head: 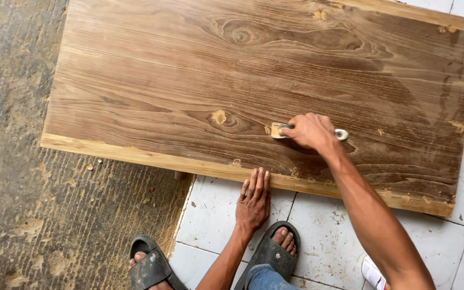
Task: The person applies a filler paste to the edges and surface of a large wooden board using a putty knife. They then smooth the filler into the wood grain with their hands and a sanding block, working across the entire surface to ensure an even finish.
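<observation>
At the bottom edge of the frame, nearest the camera: two feet in dark sandals (270, 256), one on white floor tiles (218, 212), the other at lower left where the tiles meet rough grey concrete (22, 177). Just above them, lower centre: left hand (253, 201), palm down on the tile, fingers (259, 182) straight, lying close together and flat, their tips touching the pale near edge of the wooden board (189, 80); it grips nothing and serves as a brace. Right of centre, further up: right hand (311, 131), forearm running down to the lower right corner, fingers curled closed around a small putty knife (281, 130), whose pale blade shows to the left of the knuckles and whose light handle end shows to the right. Blade rests on the board surface beside a filled knot (219, 116); yellowish filler patches also sit along the near edge and in the upper right corner. Board itself: large, brown, strongly figured grain, raised slightly off the floor, filling the upper frame. Handling note, as a judgement: keep the blade low and flat, press filler firmly into each defect, draw along the grain, scrape excess clean, and hold the bracing hand steady against the edge.
</observation>
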